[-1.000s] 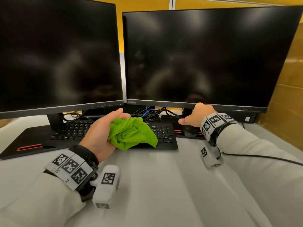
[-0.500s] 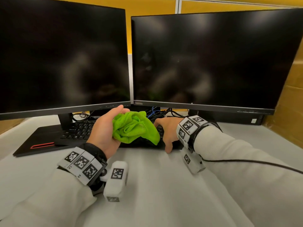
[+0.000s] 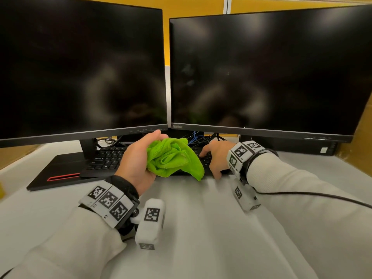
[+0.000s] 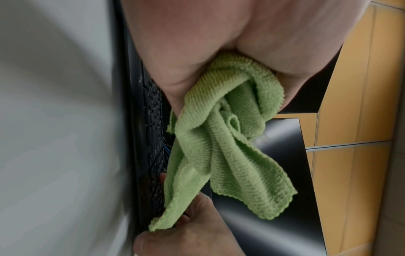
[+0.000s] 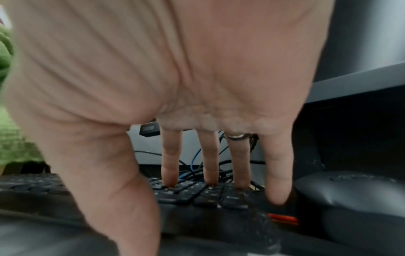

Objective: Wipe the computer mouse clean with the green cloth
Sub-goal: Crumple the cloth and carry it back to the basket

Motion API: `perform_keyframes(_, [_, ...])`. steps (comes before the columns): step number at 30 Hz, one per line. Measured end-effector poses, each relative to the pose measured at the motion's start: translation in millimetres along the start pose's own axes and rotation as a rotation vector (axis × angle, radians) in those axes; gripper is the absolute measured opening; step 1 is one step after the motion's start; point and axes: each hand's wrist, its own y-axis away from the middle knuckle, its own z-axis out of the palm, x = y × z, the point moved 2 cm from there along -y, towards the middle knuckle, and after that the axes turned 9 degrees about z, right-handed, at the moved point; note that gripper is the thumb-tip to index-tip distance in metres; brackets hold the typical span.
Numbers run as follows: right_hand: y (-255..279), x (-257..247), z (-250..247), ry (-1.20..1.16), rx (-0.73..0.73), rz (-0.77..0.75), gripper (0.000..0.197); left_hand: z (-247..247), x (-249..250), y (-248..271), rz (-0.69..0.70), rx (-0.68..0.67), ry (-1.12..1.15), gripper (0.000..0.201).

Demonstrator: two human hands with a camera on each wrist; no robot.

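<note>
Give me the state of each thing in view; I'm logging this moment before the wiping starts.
green cloth: bunched, held in left hand.
right hand: open, fingertips on keyboard.
computer mouse: untouched, beside the keyboard.
left monitor: screen dark.
right monitor: screen dark.

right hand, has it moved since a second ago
Yes. The right hand has gone left, from under the right black monitor onto the black keyboard.

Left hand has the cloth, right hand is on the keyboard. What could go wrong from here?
1. The green cloth hangs loose from the left hand; its corner may drag over the keyboard.
2. The right hand fingertips touch keys and may press them.
3. The mouse lies beside that hand, unheld.
</note>
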Motion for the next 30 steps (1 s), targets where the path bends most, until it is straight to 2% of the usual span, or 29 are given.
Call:
perform_keyframes(2, [4, 3, -3, -0.203, 0.083, -0.038, 0.072, 0, 0, 0, 0.001, 0.003, -0.002, 0.031])
perform_keyframes(4, [8, 7, -7, -0.558, 0.138, -0.100, 0.052, 2, 1, 0, -0.012, -0.005, 0.023, 0.033])
perform_keyframes(6, [17, 5, -8, -0.895, 0.041, -0.158, 0.038, 6, 4, 1, -0.016, -0.027, 0.107, 0.036])
perform_keyframes(8, [30, -2, -9, -1.140, -0.116, -0.223, 0.038, 12, 9, 3, 0.003, -0.063, 0.190, 0.038])
perform_keyframes(10, [40, -8, -10, -1.277, -0.197, -0.275, 0.043, 18, 13, 5, 0.003, -0.088, 0.221, 0.040])
perform_keyframes(13, [46, -15, -14, -1.367, -0.065, -0.295, 0.048, 27, 19, 10, 0.025, -0.110, 0.078, 0.048])
perform_keyframes(16, [52, -21, -16, -1.415, 0.091, -0.263, 0.037, 30, 26, 21, 0.118, -0.186, -0.215, 0.064])
perform_keyframes(20, [70, -38, -24, -1.578, 0.163, -0.256, 0.022, 15, 52, 39, 0.297, -0.266, -0.630, 0.057])
perform_keyframes(23, [85, -65, -31, -1.698, 0.110, -0.292, 0.028, -1, 80, 57, 0.288, -0.251, -0.674, 0.059])
perform_keyframes(25, [95, -89, -37, -1.710, 0.059, -0.351, 0.011, -13, 98, 69, 0.311, -0.207, -0.687, 0.062])
perform_keyframes(28, [107, -130, -44, -1.695, -0.124, -0.431, 0.018, -43, 127, 89, 0.362, -0.051, -0.765, 0.055])
perform_keyframes(30, [115, -159, -47, -1.531, -0.221, -0.464, 0.028, -74, 150, 108, 0.381, 0.100, -0.868, 0.047])
